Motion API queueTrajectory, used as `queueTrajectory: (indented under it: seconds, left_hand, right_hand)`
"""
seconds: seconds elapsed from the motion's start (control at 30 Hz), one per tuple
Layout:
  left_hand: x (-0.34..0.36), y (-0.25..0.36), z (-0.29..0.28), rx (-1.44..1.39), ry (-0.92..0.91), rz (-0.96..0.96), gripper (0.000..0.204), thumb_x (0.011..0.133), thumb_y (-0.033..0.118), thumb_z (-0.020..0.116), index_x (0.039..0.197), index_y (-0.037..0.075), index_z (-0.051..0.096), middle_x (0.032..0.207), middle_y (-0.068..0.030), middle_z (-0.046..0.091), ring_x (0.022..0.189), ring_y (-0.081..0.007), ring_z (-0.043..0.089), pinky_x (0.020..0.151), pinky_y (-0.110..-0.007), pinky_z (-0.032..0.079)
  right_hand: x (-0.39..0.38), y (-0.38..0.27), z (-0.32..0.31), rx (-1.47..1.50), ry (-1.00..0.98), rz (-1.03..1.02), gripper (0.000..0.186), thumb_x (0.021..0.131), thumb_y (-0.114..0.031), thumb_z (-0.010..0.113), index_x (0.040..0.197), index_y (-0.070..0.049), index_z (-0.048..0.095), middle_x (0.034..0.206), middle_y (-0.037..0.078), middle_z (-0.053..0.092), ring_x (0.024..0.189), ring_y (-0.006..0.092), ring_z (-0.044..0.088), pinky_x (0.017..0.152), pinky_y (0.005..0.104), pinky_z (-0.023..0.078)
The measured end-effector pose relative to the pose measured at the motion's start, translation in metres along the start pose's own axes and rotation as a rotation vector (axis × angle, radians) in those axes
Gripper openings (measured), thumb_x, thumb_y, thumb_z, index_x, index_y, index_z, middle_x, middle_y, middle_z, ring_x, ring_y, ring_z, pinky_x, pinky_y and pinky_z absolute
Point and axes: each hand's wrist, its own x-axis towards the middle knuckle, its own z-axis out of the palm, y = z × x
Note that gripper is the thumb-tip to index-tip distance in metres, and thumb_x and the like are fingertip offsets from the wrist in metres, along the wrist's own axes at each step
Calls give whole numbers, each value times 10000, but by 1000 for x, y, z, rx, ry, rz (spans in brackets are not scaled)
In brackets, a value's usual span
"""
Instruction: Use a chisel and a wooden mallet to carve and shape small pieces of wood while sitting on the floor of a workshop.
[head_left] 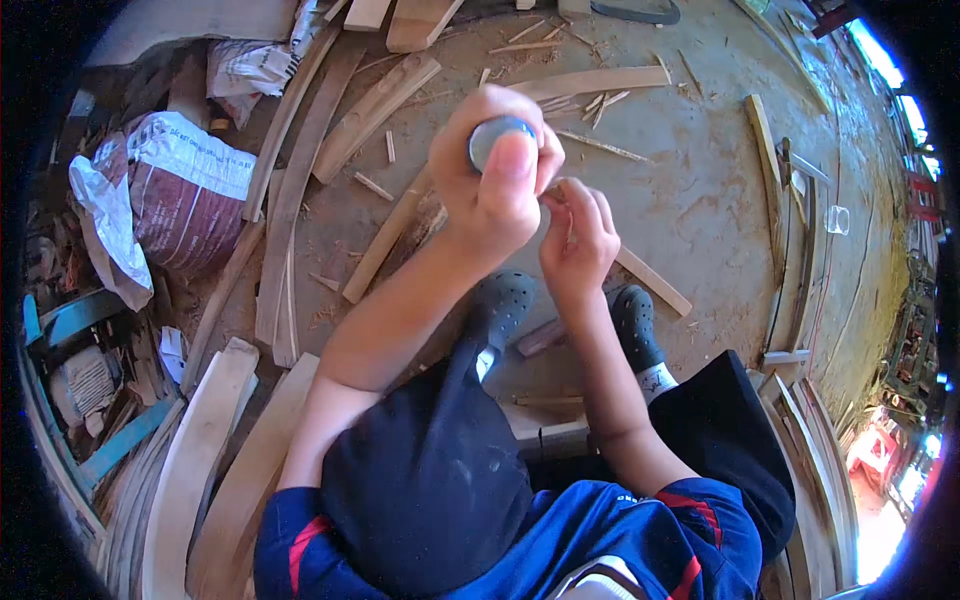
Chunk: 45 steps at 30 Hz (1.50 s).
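My left hand (490,190) is raised in front of me, its fingers wrapped round a cylindrical object with a bluish-grey round end (488,143). The thumb presses on that end, and the fist hides the rest, so its kind does not show. Close beside it on the right is my right hand (580,240). Its fingers are curled and pinched near the left fist; what they hold, if anything, is too small and hidden to tell. Below both hands, a wooden strip (655,282) lies on the floor by my shoe (636,325).
Wood offcuts and shavings lie across the concrete floor (690,190). Long boards (310,190) and a white and maroon sack (190,190) stand at the left. Curved planks (200,460) lie by my left elbow. A wooden frame (810,250) is at the right.
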Motion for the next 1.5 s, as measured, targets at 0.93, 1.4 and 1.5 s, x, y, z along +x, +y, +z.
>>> queueTrajectory:
  seconds: [0.93, 1.4, 1.5]
  left_hand:
    - [-57, 13, -20, 76, -371, 306, 576, 897, 591, 423, 864, 17, 455, 517, -18, 450, 381, -153, 432, 359, -280, 365]
    - [-72, 48, -32, 139, -572, 161, 471, 919, 504, 458, 794, 56, 390, 543, -22, 460, 417, -152, 450, 388, -305, 421]
    - [-70, 47, -31, 167, -367, 205, 453, 919, 486, 441, 833, 42, 432, 516, -8, 424, 394, -132, 399, 353, -275, 341]
  right_hand:
    - [-53, 10, -3, 92, 91, -142, 263, 648, 60, 605, 904, 2, 620, 814, 123, 603, 675, 263, 611, 590, 343, 501]
    - [-69, -8, 5, 92, 37, -361, 269, 644, 25, 684, 893, -38, 605, 862, 105, 571, 714, 263, 617, 622, 328, 563]
    - [-69, -13, 13, 81, -22, -371, 261, 654, -26, 704, 892, -104, 628, 839, 77, 566, 721, 230, 614, 641, 312, 563]
